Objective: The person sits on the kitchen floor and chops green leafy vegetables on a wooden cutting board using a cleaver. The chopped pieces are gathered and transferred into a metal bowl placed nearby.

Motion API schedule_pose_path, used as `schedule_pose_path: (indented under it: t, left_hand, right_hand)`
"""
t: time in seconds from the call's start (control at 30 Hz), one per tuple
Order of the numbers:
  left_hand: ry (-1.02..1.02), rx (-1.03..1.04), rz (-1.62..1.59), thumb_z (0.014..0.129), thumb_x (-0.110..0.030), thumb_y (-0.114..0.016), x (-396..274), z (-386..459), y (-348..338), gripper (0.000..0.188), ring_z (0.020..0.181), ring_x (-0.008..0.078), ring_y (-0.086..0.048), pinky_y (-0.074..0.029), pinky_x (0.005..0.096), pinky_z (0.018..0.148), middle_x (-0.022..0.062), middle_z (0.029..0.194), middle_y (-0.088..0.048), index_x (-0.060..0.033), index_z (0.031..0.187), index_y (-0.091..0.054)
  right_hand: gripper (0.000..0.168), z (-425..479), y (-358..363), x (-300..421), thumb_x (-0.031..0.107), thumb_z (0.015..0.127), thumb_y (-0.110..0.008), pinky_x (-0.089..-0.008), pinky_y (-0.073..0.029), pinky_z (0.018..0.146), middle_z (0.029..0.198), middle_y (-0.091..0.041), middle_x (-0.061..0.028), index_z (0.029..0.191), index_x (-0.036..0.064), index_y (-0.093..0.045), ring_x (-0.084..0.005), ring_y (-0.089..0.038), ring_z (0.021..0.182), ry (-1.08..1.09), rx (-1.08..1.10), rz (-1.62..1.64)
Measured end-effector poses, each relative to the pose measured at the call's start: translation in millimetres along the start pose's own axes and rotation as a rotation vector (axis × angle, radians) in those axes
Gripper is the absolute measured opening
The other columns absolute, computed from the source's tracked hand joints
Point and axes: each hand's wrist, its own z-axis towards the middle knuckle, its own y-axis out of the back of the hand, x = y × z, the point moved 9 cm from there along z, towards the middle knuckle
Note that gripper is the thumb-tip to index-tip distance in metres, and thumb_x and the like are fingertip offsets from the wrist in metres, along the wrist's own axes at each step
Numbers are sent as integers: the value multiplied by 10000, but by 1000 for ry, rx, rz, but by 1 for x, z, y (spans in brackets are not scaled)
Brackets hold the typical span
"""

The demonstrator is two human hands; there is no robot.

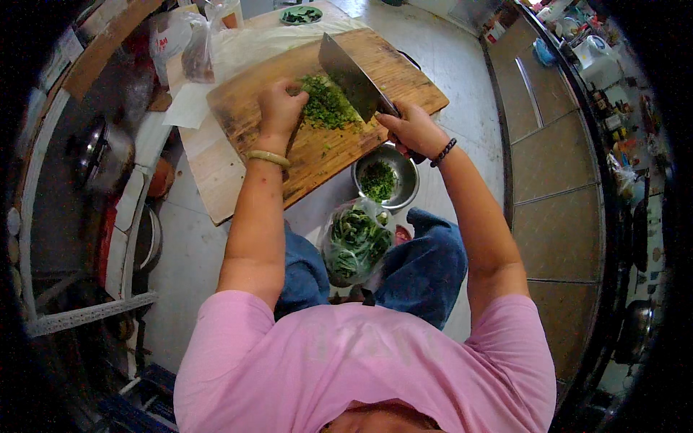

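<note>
My right hand (412,130) is closed around the handle of a cleaver (352,78), whose broad blade stands tilted at the right edge of a heap of chopped greens (327,105). The greens lie on a wooden cutting board (249,86). At the heap's left side is my left hand (281,105), with curled fingers; whether it pinches any greens cannot be told. Below the board's near edge, a metal bowl (410,178) holds more chopped greens (378,180). A clear plastic bag of leafy greens (358,241) sits between my knees.
The board rests on a low table (206,173). A green plate (301,15) with dark pieces and a plastic bag (197,54) stand at its far side. Shelving with a lidded pot (111,151) is on the left; a tiled cabinet (557,173) runs along the right.
</note>
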Motion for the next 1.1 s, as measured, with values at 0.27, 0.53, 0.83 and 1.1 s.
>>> schedule_pose_path:
  t: [0.27, 0.53, 0.83, 1.1]
  left_hand:
    - [-207, 37, 50, 684, -124, -701, -10, 5, -29, 206, 821, 266, -637, -502, 346, 728, 135, 867, -653, -24, 860, -666]
    - [-236, 136, 213, 701, -99, -684, -19, -5, -39, 161, 850, 334, -602, -496, 406, 755, 151, 881, -606, -29, 844, -660]
    - [-229, 195, 269, 736, -63, -645, -27, -9, -42, 123, 873, 365, -585, -486, 430, 762, 188, 883, -583, -6, 844, -630]
    - [-241, 184, 264, 749, -85, -640, -22, -7, -44, 126, 857, 374, -586, -482, 431, 753, 186, 877, -597, -6, 845, -617]
  right_hand:
    - [313, 1, -6, 12, 278, 863, -559, -357, -470, 418, 646, -586, -121, 850, -35, -559, -192, -559, 434, -43, 30, -116]
    - [301, 4, -9, 12, 277, 847, -594, -363, -479, 434, 637, -591, -133, 885, -20, -565, -221, -584, 465, -24, -3, -106]
    - [305, -4, -12, 25, 253, 847, -588, -410, -507, 580, 686, -615, -204, 970, -26, -575, -304, -626, 589, -40, -3, -134]
    - [287, -4, -11, 17, 254, 856, -589, -355, -448, 432, 596, -580, -126, 896, -29, -573, -210, -563, 450, -13, -52, -94]
